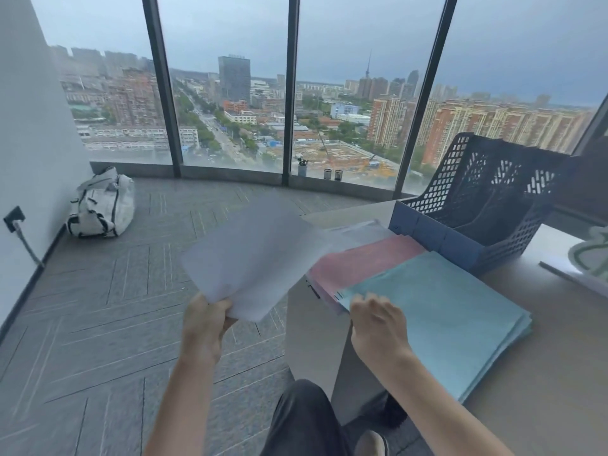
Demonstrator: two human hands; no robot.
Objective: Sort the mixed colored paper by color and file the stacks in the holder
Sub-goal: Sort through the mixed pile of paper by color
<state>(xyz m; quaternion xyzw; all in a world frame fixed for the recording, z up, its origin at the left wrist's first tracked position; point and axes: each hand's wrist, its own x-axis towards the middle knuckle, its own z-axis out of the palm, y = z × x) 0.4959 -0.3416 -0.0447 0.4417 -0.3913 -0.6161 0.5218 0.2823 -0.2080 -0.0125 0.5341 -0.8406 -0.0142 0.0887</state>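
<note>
Matt paper sheets (256,255); perforated plastic holder (487,199); smooth matt table (543,373).

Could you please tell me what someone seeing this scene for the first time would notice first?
Probably the white sheets the left hand holds up over the floor. Next, the blue stack and pink stack on the desk, right hand at the blue one, with the dark mesh holder behind them.

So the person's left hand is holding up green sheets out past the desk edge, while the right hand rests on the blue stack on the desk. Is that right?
Not quite. In the head view the sheets held by the left hand are white, not green. The rest holds: they are out past the desk edge, and the right hand rests on the blue stack.
</note>
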